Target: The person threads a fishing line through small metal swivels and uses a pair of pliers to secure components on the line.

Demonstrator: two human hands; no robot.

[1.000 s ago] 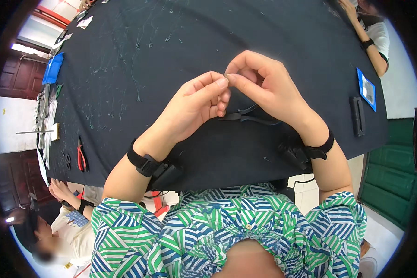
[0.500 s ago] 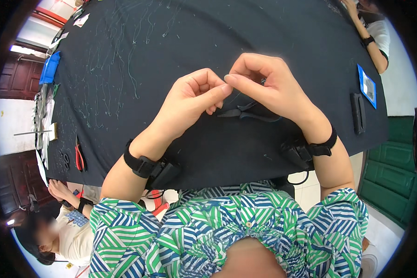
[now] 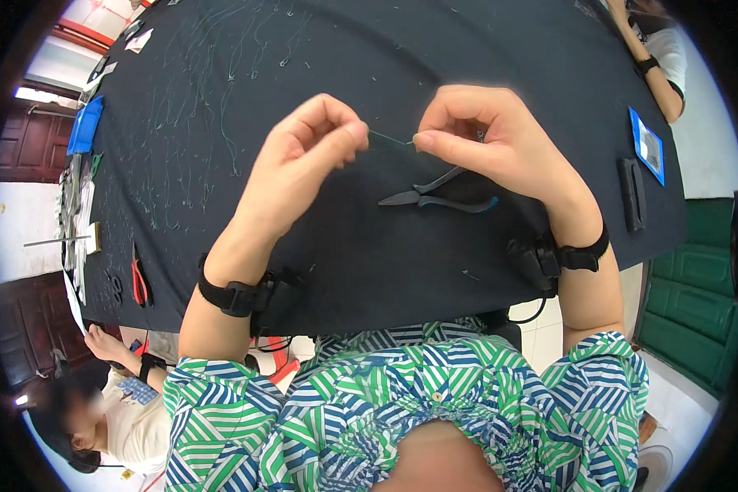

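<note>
A thin green line (image 3: pixel 389 138) stretches nearly straight between my two hands above the black cloth. My left hand (image 3: pixel 302 156) pinches one end between thumb and curled fingers. Thumb and forefinger of my right hand (image 3: pixel 492 139) are pressed together at the other end, where a tiny bit shows at the tips, too small to make out. Just below the right hand lies a pair of pliers (image 3: pixel 435 199) with dark jaws and blue-black handles, one handle partly hidden by that hand.
Several green lines (image 3: pixel 230 123) lie spread on the black-covered table (image 3: pixel 369 271) at left. Red-handled pliers (image 3: pixel 140 283) and dark scissors (image 3: pixel 116 287) sit by the left edge. A blue packet (image 3: pixel 649 148) and black case (image 3: pixel 631 195) lie right. Other people work at lower left and upper right.
My hands have moved apart from touching, the left going left and slightly up, and the line between them now shows taut. More of the pliers is uncovered.
</note>
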